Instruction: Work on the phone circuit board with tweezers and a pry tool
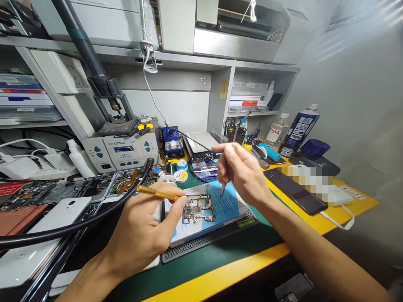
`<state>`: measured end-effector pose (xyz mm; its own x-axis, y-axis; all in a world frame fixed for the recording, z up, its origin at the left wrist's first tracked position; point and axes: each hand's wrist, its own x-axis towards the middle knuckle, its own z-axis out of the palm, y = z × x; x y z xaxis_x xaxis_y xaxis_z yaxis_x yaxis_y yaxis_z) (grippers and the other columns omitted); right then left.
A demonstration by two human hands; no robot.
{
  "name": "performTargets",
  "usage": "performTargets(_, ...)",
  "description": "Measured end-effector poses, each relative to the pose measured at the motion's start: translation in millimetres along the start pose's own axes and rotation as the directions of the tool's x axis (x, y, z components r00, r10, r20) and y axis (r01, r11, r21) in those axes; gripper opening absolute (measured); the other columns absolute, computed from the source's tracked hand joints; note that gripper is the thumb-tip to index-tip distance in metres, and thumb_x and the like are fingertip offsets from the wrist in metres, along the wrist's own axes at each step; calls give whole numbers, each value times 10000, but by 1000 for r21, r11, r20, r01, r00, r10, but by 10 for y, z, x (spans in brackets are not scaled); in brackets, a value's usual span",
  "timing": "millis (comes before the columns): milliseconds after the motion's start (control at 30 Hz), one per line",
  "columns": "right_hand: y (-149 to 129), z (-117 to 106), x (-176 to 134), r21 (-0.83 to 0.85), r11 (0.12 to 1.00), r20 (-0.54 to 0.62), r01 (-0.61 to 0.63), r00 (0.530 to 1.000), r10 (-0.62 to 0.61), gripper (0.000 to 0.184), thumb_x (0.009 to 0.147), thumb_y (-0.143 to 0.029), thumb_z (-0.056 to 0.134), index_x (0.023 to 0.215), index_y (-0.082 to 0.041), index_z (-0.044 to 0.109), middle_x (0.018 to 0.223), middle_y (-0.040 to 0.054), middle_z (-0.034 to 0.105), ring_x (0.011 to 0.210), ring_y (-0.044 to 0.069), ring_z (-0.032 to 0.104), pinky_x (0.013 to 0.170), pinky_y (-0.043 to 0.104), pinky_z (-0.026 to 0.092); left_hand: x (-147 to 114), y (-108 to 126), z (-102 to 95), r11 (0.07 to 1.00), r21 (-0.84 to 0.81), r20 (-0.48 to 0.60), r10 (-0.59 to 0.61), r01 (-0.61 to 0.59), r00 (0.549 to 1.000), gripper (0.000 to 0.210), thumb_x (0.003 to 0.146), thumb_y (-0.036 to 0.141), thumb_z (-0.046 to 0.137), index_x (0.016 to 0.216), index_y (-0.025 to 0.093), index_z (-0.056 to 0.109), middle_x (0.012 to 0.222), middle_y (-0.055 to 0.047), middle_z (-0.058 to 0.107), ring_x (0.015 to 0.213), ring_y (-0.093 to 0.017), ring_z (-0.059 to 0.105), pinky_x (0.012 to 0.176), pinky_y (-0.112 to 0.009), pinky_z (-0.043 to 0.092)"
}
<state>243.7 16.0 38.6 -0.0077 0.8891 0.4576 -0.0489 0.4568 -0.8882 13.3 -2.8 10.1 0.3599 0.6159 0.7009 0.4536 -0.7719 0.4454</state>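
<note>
Gripping a gold tool (157,193), the left hand (145,224) is hovering beside the board (197,210), which is lying bare on a box (225,206) between both hands. The right hand (244,176) is pinching a pointed tool (223,189). Work is seemingly progressing; what's finished isn't showing. Beyond the hands, shelves (217,79) are rising above a green mat (226,252).

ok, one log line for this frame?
left hand: holds gold pen-like tool | right hand: holds fine-tipped tool, tip right of circuit board | circuit board: on blue-white box | tip contact: unclear
</note>
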Motion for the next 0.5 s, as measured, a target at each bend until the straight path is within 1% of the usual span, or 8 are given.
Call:
performTargets(67,53,33,-56,-126,992,61,27,998,-20,304,1053,-483,516,1045,-215,658,621,-70,522,523,127,491,522,280,402,-2,-27,-7,1000,16,-5,-20,20,1000,76,953,251,640,998,252,701,967,9,751,890,-148,717,845,-287,563)
performTargets(100,68,43,-78,-190,981,95,44,995,-27,298,1048,-469,534,997,-209,670,631,-59,543,549,132,506,548,285,399,-1,-44,-12,999,25,-7,-27,27,1000,79,955,261,639,995,250,705,967,6,753,891,-152,720,849,-292,565)
performTargets(167,75,43,-104,-309,947,143,86,989,-43,285,1023,-414,591,843,-204,665,660,-37,567,604,141,503,599,298,378,8,-81,-24,999,45,-16,-31,32,999,89,954,275,635,973,240,714,960,-3,760,906,-164,725,870,-305,566)
performTargets(200,71,31,-111,-361,926,150,108,987,-57,302,1004,-379,619,759,-205,638,672,-29,563,631,146,486,622,304,364,14,-98,-30,998,53,-22,-31,32,999,97,952,280,634,958,234,719,955,-7,764,915,-170,727,871,-308,568)
performTargets(267,62,-18,-121,-443,884,131,146,987,-97,350,964,-333,665,652,-208,565,689,-26,522,670,154,437,655,310,337,29,-124,-40,997,65,-40,-34,37,999,115,950,289,633,945,224,728,948,-14,775,916,-179,737,864,-312,575)
performTargets(367,60,-128,-176,-508,848,76,151,989,-131,398,932,-359,703,619,-211,506,685,-37,468,663,154,391,655,302,327,43,-134,-49,997,68,-63,-44,48,997,129,940,304,646,938,218,741,946,-22,789,916,-191,752,816,-304,597)
performTargets(433,54,-200,-261,-513,851,33,109,994,-107,425,960,-418,675,617,-219,523,632,-40,456,604,150,372,615,304,329,47,-126,-50,997,59,-69,-48,52,996,142,937,316,647,909,216,745,950,-28,794,927,-198,758,785,-298,609)
performTargets(500,31,-246,-382,-489,871,-26,37,998,-57,421,1005,-490,602,683,-219,607,588,-31,477,546,151,400,565,311,347,47,-114,-49,997,45,-70,-51,54,996,163,936,324,645,868,213,742,951,-35,796,937,-205,760,763,-294,615)
